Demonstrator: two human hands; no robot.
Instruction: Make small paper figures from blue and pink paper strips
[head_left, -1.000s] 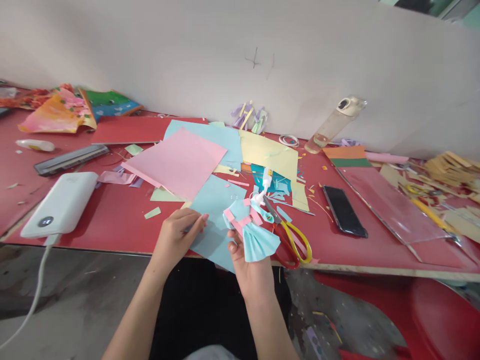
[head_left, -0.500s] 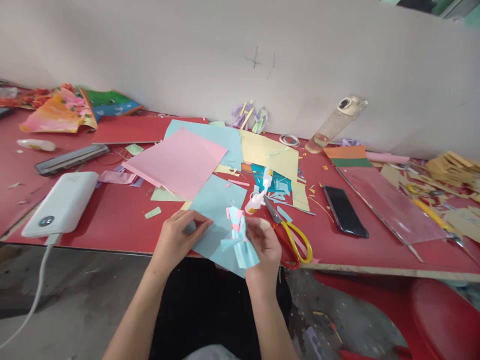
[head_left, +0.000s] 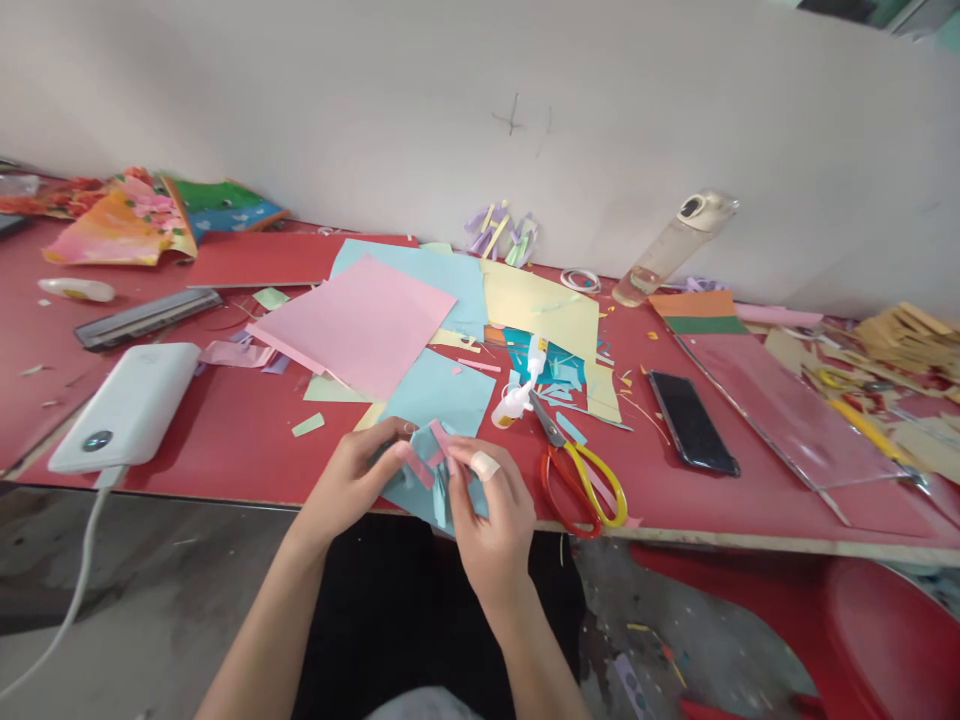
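Between both hands is a small light-blue and pink paper doll (head_left: pixel 440 490), partly hidden by fingers. My left hand (head_left: pixel 358 478) pinches its left side near a pink strip. With thumb and forefinger, my right hand (head_left: pixel 491 510) grips its right side; a finger of that hand wears a pale bandage (head_left: pixel 485 465). Beneath the doll, a light-blue paper sheet (head_left: pixel 450 385) lies over the table's front edge. Just right of my right hand are scissors (head_left: pixel 581 480) with red and yellow handles. White glue bottles (head_left: pixel 514 408) lie beyond them.
Pink paper (head_left: pixel 360 325) and yellow paper (head_left: pixel 540 300) lie farther back. A white power bank (head_left: pixel 127 405) with a cable is at left. At right are a phone (head_left: pixel 691 422), a tilted clear bottle (head_left: pixel 675 250) and a yellow cutter (head_left: pixel 866 432). Paper scraps litter the red table (head_left: pixel 255 455).
The paper doll has moved left and turned from upright in my right hand. My right hand has shifted left, and my left hand has also taken hold of the doll.
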